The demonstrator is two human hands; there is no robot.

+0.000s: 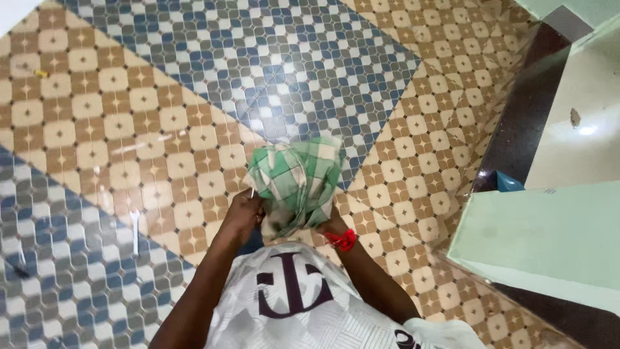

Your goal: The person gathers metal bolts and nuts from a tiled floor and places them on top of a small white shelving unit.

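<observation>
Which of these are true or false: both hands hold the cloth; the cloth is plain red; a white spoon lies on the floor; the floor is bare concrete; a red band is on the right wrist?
1. Both hands hold the cloth. True: the left hand and right hand grip the cloth from below.
2. The cloth is plain red. False: it is green and white checked.
3. A white spoon lies on the floor. True, left of the hands.
4. The floor is bare concrete. False: it is patterned tile.
5. A red band is on the right wrist. True.
</observation>
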